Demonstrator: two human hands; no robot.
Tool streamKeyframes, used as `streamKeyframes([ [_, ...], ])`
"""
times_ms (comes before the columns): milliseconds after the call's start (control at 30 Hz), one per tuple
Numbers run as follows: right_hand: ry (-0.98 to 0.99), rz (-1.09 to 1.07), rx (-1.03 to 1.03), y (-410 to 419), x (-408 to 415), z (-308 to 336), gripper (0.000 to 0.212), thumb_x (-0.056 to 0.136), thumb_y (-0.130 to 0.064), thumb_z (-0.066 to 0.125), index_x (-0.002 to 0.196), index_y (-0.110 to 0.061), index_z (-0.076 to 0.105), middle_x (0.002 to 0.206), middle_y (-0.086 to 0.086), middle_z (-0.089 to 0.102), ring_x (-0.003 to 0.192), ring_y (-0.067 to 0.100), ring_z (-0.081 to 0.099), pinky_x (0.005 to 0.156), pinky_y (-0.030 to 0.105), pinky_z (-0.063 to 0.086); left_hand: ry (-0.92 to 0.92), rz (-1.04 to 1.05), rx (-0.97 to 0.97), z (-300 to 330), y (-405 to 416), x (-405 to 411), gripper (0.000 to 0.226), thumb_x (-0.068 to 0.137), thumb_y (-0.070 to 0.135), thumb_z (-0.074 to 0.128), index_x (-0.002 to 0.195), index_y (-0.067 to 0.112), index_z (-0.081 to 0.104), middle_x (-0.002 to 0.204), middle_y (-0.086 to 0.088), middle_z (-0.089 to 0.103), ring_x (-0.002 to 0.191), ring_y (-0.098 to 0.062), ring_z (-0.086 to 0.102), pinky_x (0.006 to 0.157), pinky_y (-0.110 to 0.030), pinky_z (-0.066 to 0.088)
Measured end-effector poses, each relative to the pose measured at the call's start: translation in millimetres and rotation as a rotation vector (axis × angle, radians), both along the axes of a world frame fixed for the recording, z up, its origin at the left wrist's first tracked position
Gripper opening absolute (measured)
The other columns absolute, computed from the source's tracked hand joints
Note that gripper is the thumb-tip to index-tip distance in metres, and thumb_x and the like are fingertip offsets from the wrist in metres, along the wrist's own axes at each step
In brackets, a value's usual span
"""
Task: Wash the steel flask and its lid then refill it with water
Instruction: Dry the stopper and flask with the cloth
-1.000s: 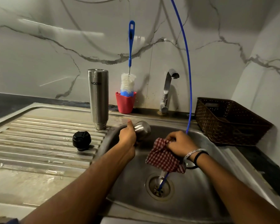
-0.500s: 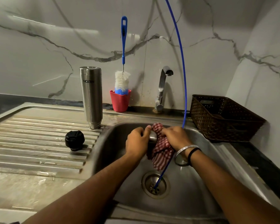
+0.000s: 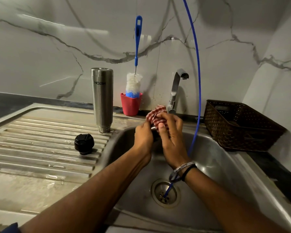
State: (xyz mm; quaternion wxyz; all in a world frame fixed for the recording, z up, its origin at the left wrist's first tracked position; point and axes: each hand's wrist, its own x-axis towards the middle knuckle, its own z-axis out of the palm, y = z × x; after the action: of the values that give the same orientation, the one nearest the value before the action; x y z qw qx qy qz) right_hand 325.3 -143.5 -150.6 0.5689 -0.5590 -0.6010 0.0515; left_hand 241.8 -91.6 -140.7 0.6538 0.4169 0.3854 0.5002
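Observation:
The steel flask [image 3: 102, 100] stands upside down on the drainboard [image 3: 40, 145], mouth down. A black inner stopper [image 3: 83, 143] lies beside it on the ribs. Over the sink [image 3: 217, 165], my left hand [image 3: 144, 137] grips the steel cup lid [image 3: 152, 127], which is almost wholly hidden. My right hand [image 3: 170, 135] holds a red-checked cloth [image 3: 155, 115] wrapped over that lid, thumb pressed on the fabric.
A tap [image 3: 175, 91] rises just behind my hands. A blue bottle brush [image 3: 136, 64] stands in a red cup [image 3: 130, 104]. A thin blue hose [image 3: 197, 81] curves down into the drain [image 3: 165, 193]. A brown woven basket [image 3: 238, 125] sits at the right.
My right hand brought the hanging cloth up onto the lid. Both hands have risen together toward the tap, and the cloth is now bunched over the lid.

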Motion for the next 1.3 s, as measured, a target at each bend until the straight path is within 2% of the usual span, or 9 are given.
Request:
streamKeyframes([
  [100,0.373,0.089,-0.088,-0.7,-3.4,9.1,0.030,0.104,-0.044,0.035,0.133,-0.041,0.045,0.135,-0.003,0.049,0.116,0.015,0.057,0.094,0.044,0.055,-0.050,-0.044,0.076,0.4,-4.1,-1.0,0.041,0.107,0.040,0.043,0.123,0.010,0.066,0.112,-0.011,0.075,0.103,-0.023,0.073,0.085,-0.035,0.059],
  [200,1.024,0.194,-0.210,-3.9,-0.4,22.0,0.030,0.106,-0.036,0.040,0.130,-0.028,0.056,0.119,0.009,0.067,0.102,0.027,0.068,0.077,0.044,0.061,-0.029,-0.120,0.140,-1.5,-9.0,-5.1,0.039,0.107,0.043,0.043,0.125,0.015,0.063,0.114,-0.008,0.073,0.104,-0.019,0.072,0.084,-0.032,0.059],
  [300,1.261,0.210,-0.340,-10.3,13.6,24.4,0.038,0.102,-0.042,0.046,0.122,-0.019,0.068,0.108,0.015,0.075,0.096,0.031,0.071,0.068,0.042,0.060,0.093,-0.265,0.362,-5.3,-11.5,-10.8,0.031,0.108,0.035,0.042,0.119,0.020,0.066,0.112,-0.003,0.074,0.103,-0.013,0.072,0.088,-0.027,0.058],
  [433,1.302,0.184,-0.384,-12.0,32.3,23.1,0.038,0.100,-0.041,0.048,0.118,-0.018,0.071,0.113,0.019,0.072,0.095,0.033,0.069,0.066,0.040,0.060,0.415,-0.290,0.799,-18.6,2.9,-14.7,0.019,0.104,0.020,0.056,0.108,0.013,0.073,0.105,0.002,0.072,0.100,-0.010,0.069,0.088,-0.028,0.056],
  [567,1.245,0.078,-0.426,-9.7,43.4,18.2,0.047,0.100,-0.047,0.046,0.119,-0.012,0.071,0.111,0.020,0.073,0.101,0.035,0.069,0.088,0.047,0.057,0.717,-0.101,1.149,-27.9,17.4,-17.8,0.010,0.087,0.020,0.079,0.096,0.019,0.078,0.107,0.009,0.066,0.103,-0.009,0.059,0.091,-0.035,0.053],
  [833,1.173,0.092,-0.424,-8.8,45.0,14.1,0.041,0.099,-0.039,0.051,0.113,-0.006,0.070,0.092,0.015,0.073,0.074,0.027,0.070,0.060,0.034,0.057,0.748,-0.176,1.061,-25.8,13.8,-24.1,0.093,0.074,0.027,0.089,0.153,0.028,0.039,0.142,0.009,0.051,0.121,-0.003,0.055,0.100,-0.021,0.052],
  [1000,1.026,0.033,-0.478,-4.8,47.9,6.0,0.049,0.098,-0.049,0.049,0.119,-0.009,0.068,0.105,0.016,0.072,0.089,0.030,0.069,0.069,0.038,0.056,0.847,-0.123,1.108,-17.3,7.4,-27.3,0.073,0.068,0.041,0.092,0.133,0.023,0.063,0.124,0.008,0.068,0.109,-0.002,0.062,0.098,-0.030,0.055],
  [1133,0.914,0.077,-0.516,2.5,51.6,-3.9,0.090,0.051,-0.073,0.080,0.124,-0.023,0.064,0.118,0.011,0.071,0.104,0.033,0.069,0.086,0.051,0.058,0.999,-0.129,1.036,-4.6,1.5,-31.5,0.068,0.062,0.041,0.095,0.120,0.024,0.064,0.110,0.010,0.068,0.099,-0.005,0.064,0.088,-0.026,0.055],
  [1300,0.830,0.095,-0.551,6.8,35.0,-10.6,0.058,0.074,-0.027,0.083,0.125,-0.017,0.058,0.111,0.011,0.071,0.097,0.031,0.071,0.087,0.050,0.058,1.263,-0.291,0.940,10.3,-4.0,-59.3,0.065,0.061,0.050,0.092,0.118,0.027,0.070,0.101,0.012,0.070,0.089,-0.004,0.063,0.080,-0.027,0.052],
])
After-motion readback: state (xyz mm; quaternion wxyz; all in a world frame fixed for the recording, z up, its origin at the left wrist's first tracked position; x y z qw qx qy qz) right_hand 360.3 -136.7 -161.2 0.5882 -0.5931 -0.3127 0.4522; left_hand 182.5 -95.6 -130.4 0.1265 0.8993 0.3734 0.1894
